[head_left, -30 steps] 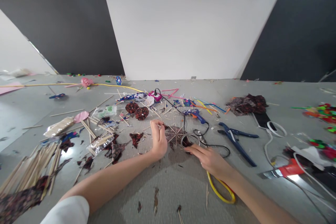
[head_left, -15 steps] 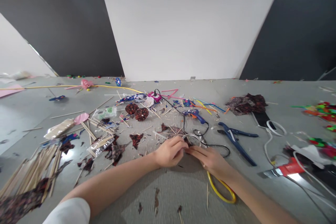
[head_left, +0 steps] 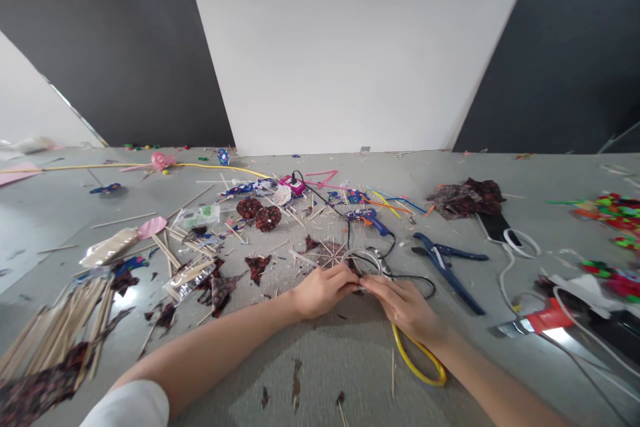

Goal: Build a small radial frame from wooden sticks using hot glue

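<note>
My left hand (head_left: 323,290) and my right hand (head_left: 403,303) meet fingertip to fingertip on the grey table, both with fingers pinched together on a small piece at the near edge of a star of thin wooden sticks (head_left: 330,253) with dark patterned fabric. A clear tape ring (head_left: 363,260) lies just beyond my fingers. What sits between the fingertips is too small to name. A yellow-handled tool (head_left: 417,363) lies under my right wrist.
A blue glue gun (head_left: 370,218) with black cord, blue pliers (head_left: 447,267), dark fabric scraps (head_left: 465,197), round fabric pieces (head_left: 260,212) and coloured straws lie beyond. A bundle of wooden sticks (head_left: 55,330) lies at left. A phone (head_left: 497,227) and red-tipped tool (head_left: 537,323) lie at right.
My left hand came down from the star's upper left side to its near edge and met my right hand, which edged slightly left. Both now pinch at the same spot.
</note>
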Action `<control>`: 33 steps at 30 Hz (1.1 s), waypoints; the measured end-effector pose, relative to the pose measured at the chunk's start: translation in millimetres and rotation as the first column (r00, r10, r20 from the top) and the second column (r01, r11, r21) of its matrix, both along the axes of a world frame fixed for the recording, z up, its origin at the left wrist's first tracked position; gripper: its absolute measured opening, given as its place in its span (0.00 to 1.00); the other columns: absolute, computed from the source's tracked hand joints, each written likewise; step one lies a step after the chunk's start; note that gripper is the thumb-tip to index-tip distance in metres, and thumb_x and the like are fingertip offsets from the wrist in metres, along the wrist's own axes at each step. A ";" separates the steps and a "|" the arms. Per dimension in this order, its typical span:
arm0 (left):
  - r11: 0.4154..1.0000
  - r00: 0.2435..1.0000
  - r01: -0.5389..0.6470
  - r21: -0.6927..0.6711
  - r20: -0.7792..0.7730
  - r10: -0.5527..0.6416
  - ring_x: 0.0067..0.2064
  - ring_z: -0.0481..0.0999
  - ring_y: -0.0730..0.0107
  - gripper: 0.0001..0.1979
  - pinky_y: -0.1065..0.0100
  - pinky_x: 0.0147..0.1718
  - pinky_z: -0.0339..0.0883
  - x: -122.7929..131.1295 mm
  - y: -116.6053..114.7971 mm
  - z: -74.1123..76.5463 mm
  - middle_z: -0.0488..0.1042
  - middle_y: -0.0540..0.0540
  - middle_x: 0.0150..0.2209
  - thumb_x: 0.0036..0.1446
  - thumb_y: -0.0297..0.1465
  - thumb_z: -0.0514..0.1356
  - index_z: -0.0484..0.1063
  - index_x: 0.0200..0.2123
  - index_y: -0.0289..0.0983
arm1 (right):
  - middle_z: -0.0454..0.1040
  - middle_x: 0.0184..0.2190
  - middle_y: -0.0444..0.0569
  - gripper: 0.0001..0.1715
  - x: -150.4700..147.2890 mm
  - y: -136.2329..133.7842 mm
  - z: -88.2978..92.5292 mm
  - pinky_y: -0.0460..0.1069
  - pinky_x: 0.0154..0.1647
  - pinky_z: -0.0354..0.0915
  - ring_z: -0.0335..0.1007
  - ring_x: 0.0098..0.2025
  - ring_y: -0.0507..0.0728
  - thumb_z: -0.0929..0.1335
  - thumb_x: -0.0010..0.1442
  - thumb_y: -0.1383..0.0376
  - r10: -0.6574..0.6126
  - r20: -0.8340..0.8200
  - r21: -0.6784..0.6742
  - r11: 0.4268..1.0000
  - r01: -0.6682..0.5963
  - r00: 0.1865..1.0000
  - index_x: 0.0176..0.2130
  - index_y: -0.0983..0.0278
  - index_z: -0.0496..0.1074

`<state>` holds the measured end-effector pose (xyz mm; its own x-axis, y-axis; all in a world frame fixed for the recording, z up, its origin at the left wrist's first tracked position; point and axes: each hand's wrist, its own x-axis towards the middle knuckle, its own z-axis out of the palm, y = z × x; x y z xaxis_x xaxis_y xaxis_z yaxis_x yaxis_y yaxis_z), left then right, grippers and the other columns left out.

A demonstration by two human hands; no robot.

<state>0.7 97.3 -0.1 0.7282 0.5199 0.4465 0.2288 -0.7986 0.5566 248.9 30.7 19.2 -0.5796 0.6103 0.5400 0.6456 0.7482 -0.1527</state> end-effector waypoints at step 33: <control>0.992 0.993 -0.076 -0.097 0.084 0.085 0.42 0.81 0.67 0.15 0.68 0.44 0.72 1.1 6.4 4.4 0.80 0.43 0.42 0.77 0.37 0.51 0.75 0.50 0.38 | 0.80 0.55 0.53 0.19 -7.7 10.2 -0.3 0.51 0.58 0.76 0.78 0.59 0.57 0.62 0.76 0.68 -0.201 -0.230 -0.207 0.966 0.154 0.952 0.62 0.59 0.71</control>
<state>1.8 103.7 4.2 0.6424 0.6177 0.4536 0.2372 -0.7231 0.6487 241.1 40.9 18.9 -0.3154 0.7936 0.5204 0.6895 0.5684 -0.4489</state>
